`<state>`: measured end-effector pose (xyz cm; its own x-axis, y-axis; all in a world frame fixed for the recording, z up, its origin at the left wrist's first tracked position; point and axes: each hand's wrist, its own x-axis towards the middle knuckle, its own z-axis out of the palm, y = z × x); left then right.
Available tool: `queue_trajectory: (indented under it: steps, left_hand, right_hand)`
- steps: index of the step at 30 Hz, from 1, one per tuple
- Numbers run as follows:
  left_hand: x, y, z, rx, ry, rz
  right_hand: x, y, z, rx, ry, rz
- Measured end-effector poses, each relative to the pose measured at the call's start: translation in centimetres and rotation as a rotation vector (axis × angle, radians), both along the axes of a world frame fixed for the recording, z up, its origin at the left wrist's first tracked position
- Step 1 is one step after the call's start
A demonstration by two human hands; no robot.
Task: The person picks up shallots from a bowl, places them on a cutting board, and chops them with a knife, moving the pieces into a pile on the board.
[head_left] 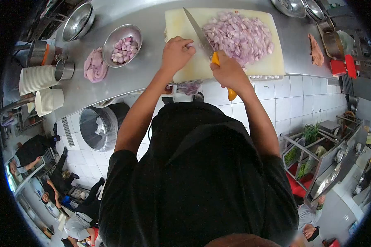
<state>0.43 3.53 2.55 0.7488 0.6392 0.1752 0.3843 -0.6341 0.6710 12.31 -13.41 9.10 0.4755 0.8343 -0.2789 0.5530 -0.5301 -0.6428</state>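
Observation:
My right hand (231, 73) is closed round the yellow handle of a kitchen knife (198, 31). The knife's long blade points away from me over the white cutting board (175, 24), along the left side of a heap of sliced shallots (239, 38). My left hand (178, 54) is at the board's left part, left of the blade, with fingers curled and pinched. A small purplish piece, seemingly a shallot, shows at its fingertips, mostly hidden. Further left, a metal bowl (137, 33) contains whole peeled shallots (124, 50).
A pinkish cloth (96, 66) lies left of the bowl, near stacked white containers (38, 80). Another cloth (316, 51) and a red object (343, 66) are at the right. A lined bin (98, 128) stands below the counter (152, 16). Other people are in the background.

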Motion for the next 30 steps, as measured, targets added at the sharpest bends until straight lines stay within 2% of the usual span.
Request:
queue_trajectory:
  steps: [2, 6, 9, 14, 20, 23, 26, 30]
  left_hand:
    - [-0.3, 1.0, 0.0, -0.061, 0.127, -0.071]
    - [-0.2, 1.6, -0.9, -0.080, -0.037, -0.006]
    - [-0.4, 1.2, -1.1, -0.146, -0.125, 0.049]
    - [-0.7, 0.0, -1.3, -0.164, -0.237, 0.095]
    - [-0.4, -0.7, -0.6, -0.105, -0.132, 0.169]
    - [-0.4, -0.6, -0.4, -0.061, -0.163, 0.125]
    - [-0.4, 0.5, -1.7, 0.024, -0.258, -0.032]
    - [-0.9, 0.9, -1.9, -0.063, -0.153, -0.050]
  right_hand:
    - [-0.5, -0.2, 0.1, 0.014, 0.031, 0.002]
    - [-1.4, 0.0, 0.0, 0.023, 0.012, 0.015]
    - [-1.4, 0.0, -1.9, 0.102, -0.123, 0.096]
    - [-2.1, 0.0, -0.7, 0.001, 0.020, 0.044]
    - [-2.3, 0.3, 1.1, -0.054, 0.091, 0.026]
    - [-2.1, 0.0, 0.9, -0.050, 0.072, 0.022]
    - [-2.0, -0.3, 0.1, -0.030, 0.053, 0.015]
    - [-2.2, -0.3, -0.2, -0.026, 0.052, 0.025]
